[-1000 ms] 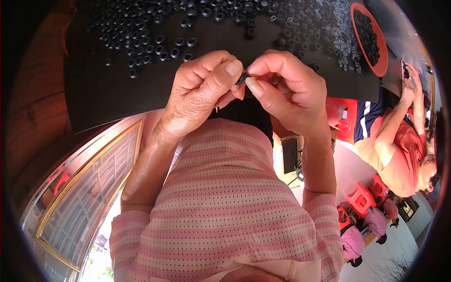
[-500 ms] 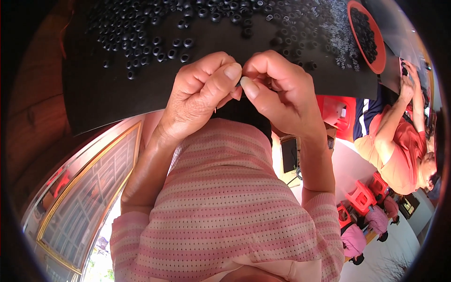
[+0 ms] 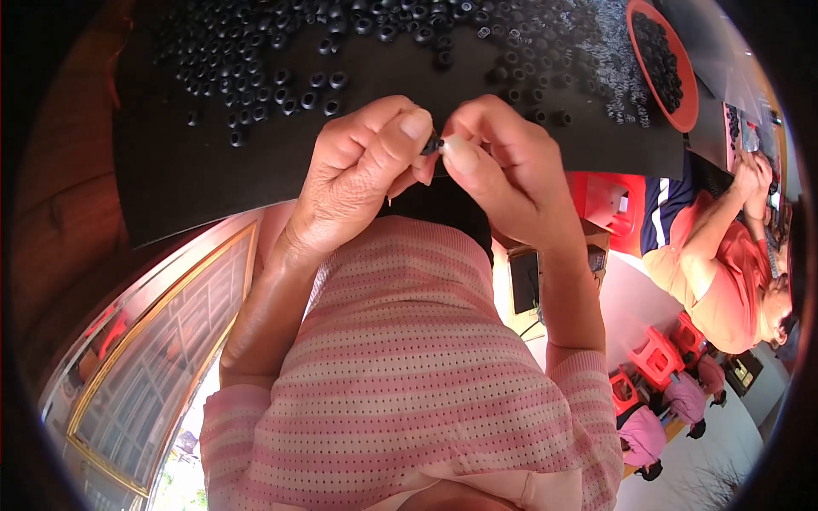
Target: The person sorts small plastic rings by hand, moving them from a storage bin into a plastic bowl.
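Over the near edge of the black tabletop, my two hands meet fingertip to fingertip. My left hand is closed, pinching a small black ring-like part between thumb and fingers; most of it is covered. My right hand is also closed, its thumb and forefinger pressed together at the part's right side. A tiny dark bit shows at that thumb tip, too small to name. Beyond the hands lie many loose black ring-shaped parts, the nearest a short way past my fingers.
Small clear, shiny pieces are heaped right of the black parts. Beside them stands an orange-red bowl of dark pieces. A co-worker sits to the right with both hands at the table. A red stool stands below the table's right side.
My fingertips have parted slightly, and the black part between them now shows more. My right thumb has shifted a little. The co-worker's hands have come lower and closer together.
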Available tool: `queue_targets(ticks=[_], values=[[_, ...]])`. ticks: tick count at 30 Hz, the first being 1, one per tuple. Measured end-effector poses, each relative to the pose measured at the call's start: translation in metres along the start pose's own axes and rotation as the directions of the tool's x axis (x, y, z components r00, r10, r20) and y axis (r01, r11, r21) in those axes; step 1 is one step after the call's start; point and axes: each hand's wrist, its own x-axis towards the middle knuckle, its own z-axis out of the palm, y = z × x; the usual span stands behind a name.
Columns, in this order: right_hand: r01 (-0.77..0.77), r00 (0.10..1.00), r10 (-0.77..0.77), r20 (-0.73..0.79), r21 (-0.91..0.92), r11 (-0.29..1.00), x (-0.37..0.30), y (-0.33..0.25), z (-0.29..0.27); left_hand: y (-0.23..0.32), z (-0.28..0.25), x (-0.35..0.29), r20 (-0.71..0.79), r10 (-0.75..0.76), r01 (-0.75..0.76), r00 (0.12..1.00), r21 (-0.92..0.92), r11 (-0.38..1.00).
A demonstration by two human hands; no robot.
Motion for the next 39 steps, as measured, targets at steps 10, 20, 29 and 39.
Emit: queue_targets(ticks=[10, 20, 29, 39], values=[[0.163, 0.981, -0.175, -0.084, -0.125, 0.979, 0.005, 0.004, 0.022, 0.003, -0.001, -0.005, -0.043, -0.026, 0.029, 0.999, 0.075, 0.997], [0.165, 0.98, -0.176, -0.088, -0.118, 0.979, -0.002, 0.003, 0.009, 0.003, -0.002, -0.001, -0.033, -0.07, 0.073, 0.997, 0.102, 0.992], [0.235, 0.968, -0.247, -0.04, -0.187, 0.954, -0.002, 0.006, 0.003, 0.008, -0.002, 0.0, 0.007, -0.12, 0.12, 0.993, 0.047, 0.992], [0.287, 0.946, -0.324, -0.027, -0.397, 0.872, 0.0, 0.003, 0.005, 0.006, 0.002, 0.0, -0.003, -0.078, 0.078, 0.997, 0.074, 0.994]])
